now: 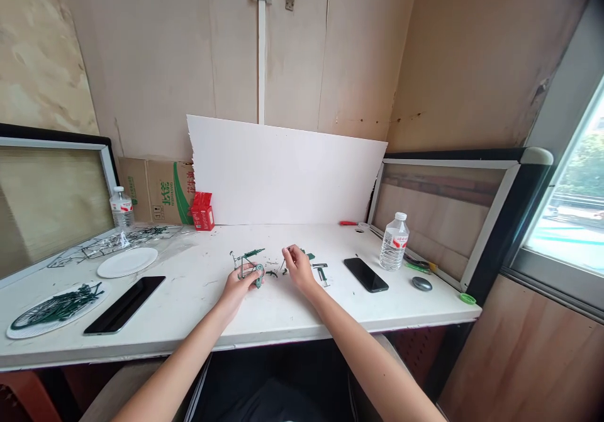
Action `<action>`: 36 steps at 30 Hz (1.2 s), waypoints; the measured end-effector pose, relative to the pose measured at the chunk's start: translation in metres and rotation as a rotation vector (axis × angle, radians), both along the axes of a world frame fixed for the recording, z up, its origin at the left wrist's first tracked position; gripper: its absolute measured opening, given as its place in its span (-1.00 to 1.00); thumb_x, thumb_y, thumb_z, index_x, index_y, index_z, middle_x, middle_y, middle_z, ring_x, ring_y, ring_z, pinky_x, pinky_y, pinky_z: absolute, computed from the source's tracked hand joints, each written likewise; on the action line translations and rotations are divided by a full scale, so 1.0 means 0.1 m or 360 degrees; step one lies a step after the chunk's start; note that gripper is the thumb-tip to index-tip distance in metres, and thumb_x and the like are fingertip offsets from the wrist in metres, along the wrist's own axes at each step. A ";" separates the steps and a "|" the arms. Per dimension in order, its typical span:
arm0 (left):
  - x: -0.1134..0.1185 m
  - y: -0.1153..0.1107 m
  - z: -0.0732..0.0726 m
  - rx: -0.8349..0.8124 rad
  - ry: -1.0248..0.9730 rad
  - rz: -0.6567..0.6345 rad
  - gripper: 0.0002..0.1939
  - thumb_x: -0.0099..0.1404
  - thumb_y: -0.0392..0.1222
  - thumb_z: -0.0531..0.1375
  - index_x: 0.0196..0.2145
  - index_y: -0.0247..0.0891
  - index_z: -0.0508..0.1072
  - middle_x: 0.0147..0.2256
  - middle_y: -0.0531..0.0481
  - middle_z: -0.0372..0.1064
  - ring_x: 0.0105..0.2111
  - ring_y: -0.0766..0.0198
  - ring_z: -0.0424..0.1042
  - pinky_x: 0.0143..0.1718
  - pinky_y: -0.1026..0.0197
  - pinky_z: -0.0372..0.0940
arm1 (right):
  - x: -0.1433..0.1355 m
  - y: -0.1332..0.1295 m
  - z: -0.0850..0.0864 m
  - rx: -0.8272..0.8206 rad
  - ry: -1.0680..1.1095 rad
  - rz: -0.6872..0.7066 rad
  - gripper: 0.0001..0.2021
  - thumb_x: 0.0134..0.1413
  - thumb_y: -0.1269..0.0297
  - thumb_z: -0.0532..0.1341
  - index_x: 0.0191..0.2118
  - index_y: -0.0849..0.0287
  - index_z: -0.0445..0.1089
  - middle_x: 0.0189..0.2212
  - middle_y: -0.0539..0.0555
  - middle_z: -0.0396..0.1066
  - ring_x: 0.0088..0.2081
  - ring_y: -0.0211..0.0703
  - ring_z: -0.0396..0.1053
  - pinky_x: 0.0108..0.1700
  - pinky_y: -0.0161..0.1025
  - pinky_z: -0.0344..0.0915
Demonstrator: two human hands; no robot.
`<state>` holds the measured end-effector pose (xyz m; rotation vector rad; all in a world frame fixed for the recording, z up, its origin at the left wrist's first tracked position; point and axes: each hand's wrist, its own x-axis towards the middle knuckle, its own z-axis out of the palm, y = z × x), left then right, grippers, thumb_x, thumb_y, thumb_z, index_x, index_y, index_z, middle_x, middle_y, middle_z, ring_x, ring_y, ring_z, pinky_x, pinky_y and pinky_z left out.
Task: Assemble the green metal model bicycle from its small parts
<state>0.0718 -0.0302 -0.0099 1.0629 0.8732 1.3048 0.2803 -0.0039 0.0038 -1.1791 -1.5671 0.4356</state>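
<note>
My left hand [238, 285] grips a small green model frame [244, 262], which looks like part of a miniature bicycle, with a coiled or round green piece at its near end. To the right, my right hand [298, 263] has its fingers pinched together just above the table; whatever sits between the fingertips is too small to name. Small dark green bits [272, 273] lie on the white table between the hands. Beside the right hand are more flat green plastic parts [322, 275].
On the left are an oval plate of green parts [59, 309], a white plate [127, 263], a tablet [124, 305], and a water bottle [121, 209]. On the right lie a phone [366, 275], another bottle [394, 243] and a grey oval object [421, 283]. A white board [287, 173] stands behind.
</note>
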 end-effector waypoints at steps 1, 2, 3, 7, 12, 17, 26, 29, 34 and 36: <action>0.00 0.00 0.00 -0.0004 0.0014 0.0001 -0.38 0.03 0.03 0.54 -0.03 -0.25 0.47 -0.21 -0.13 0.60 -0.29 0.19 0.54 -0.15 0.13 0.33 | -0.01 -0.02 -0.01 0.0013 -0.0022 -0.0025 -0.57 0.41 -0.19 0.01 -0.35 0.05 0.14 -0.47 -0.04 0.18 -0.42 -0.15 0.17 -0.31 -0.18 0.19; 0.01 -0.01 0.00 -0.0010 0.0013 0.0015 -0.38 0.01 0.02 0.55 -0.04 -0.26 0.48 -0.22 -0.13 0.59 -0.29 0.19 0.54 -0.16 0.13 0.33 | -0.02 -0.05 -0.03 0.0012 -0.0024 -0.0030 -0.58 0.43 -0.16 0.00 -0.33 0.05 0.16 -0.46 -0.03 0.19 -0.42 -0.14 0.18 -0.30 -0.17 0.19; 0.01 -0.01 0.01 -0.0007 0.0016 0.0005 -0.39 0.00 0.01 0.55 -0.06 -0.26 0.49 -0.21 -0.13 0.59 -0.29 0.19 0.53 -0.15 0.12 0.34 | -0.03 -0.08 -0.04 0.0004 -0.0042 -0.0037 -0.60 0.43 -0.15 0.00 -0.30 0.05 0.19 -0.45 -0.02 0.23 -0.41 -0.13 0.19 -0.29 -0.16 0.20; 0.02 -0.04 0.04 0.0010 0.0016 0.0014 -0.44 -0.02 0.02 0.56 -0.13 -0.27 0.52 -0.19 -0.15 0.58 -0.30 0.20 0.53 -0.17 0.14 0.34 | -0.08 -0.28 -0.08 0.0030 -0.0135 0.0005 -0.62 0.45 -0.12 0.00 -0.22 0.06 0.31 -0.40 0.05 0.37 -0.36 -0.05 0.31 -0.24 -0.13 0.26; 0.02 -0.04 0.05 0.0027 0.0049 0.0039 -0.40 -0.04 0.02 0.57 -0.09 -0.26 0.54 -0.12 -0.19 0.57 -0.29 0.19 0.51 -0.19 0.14 0.34 | -0.10 -0.54 -0.15 0.0179 -0.0397 0.0290 -0.71 0.53 0.12 -0.04 -0.01 0.02 0.40 -0.17 0.10 0.52 -0.18 -0.02 0.47 -0.10 -0.12 0.33; 0.01 0.02 -0.01 0.0050 0.0074 0.0058 -0.42 -0.05 0.02 0.57 -0.11 -0.23 0.55 -0.08 -0.18 0.58 -0.20 0.12 0.55 -0.17 0.13 0.36 | -0.11 -0.60 -0.20 0.0204 -0.0772 0.0446 -0.72 0.49 0.32 -0.06 0.04 0.01 0.38 -0.08 0.11 0.53 -0.21 -0.05 0.48 -0.14 -0.14 0.33; -0.03 0.10 -0.12 0.0058 0.0106 0.0035 -0.41 0.01 0.02 0.56 -0.04 -0.24 0.58 0.06 -0.24 0.54 -0.12 0.09 0.56 -0.16 0.14 0.38 | -0.14 -0.66 -0.12 0.0146 -0.0690 0.0493 -0.78 0.52 0.26 -0.01 -0.03 0.04 0.38 -0.09 0.10 0.55 -0.18 -0.06 0.49 -0.12 -0.17 0.32; -0.02 0.09 -0.10 0.0066 0.0112 0.0005 -0.42 0.03 0.02 0.56 -0.03 -0.22 0.57 0.06 -0.20 0.54 -0.11 0.11 0.56 -0.15 0.14 0.38 | -0.14 -0.69 -0.09 0.0108 -0.0715 0.0491 -0.75 0.54 0.22 -0.03 -0.04 0.06 0.38 -0.13 0.11 0.55 -0.21 -0.06 0.49 -0.12 -0.17 0.31; -0.01 0.06 -0.06 0.0064 0.0114 0.0022 -0.42 0.00 0.03 0.56 -0.07 -0.23 0.58 -0.04 -0.19 0.56 -0.15 0.12 0.56 -0.16 0.13 0.37 | -0.14 -0.70 -0.08 0.0103 -0.0703 0.0491 -0.75 0.54 0.19 -0.03 -0.05 0.06 0.39 -0.13 0.10 0.55 -0.21 -0.06 0.48 -0.12 -0.16 0.31; -0.01 0.06 -0.06 0.0060 0.0117 0.0037 -0.41 -0.01 0.03 0.57 -0.07 -0.24 0.58 -0.03 -0.21 0.56 -0.14 0.11 0.56 -0.16 0.13 0.37 | -0.15 -0.70 -0.08 0.0120 -0.0692 0.0494 -0.75 0.54 0.19 -0.02 -0.06 0.05 0.39 -0.12 0.10 0.54 -0.21 -0.06 0.48 -0.12 -0.17 0.30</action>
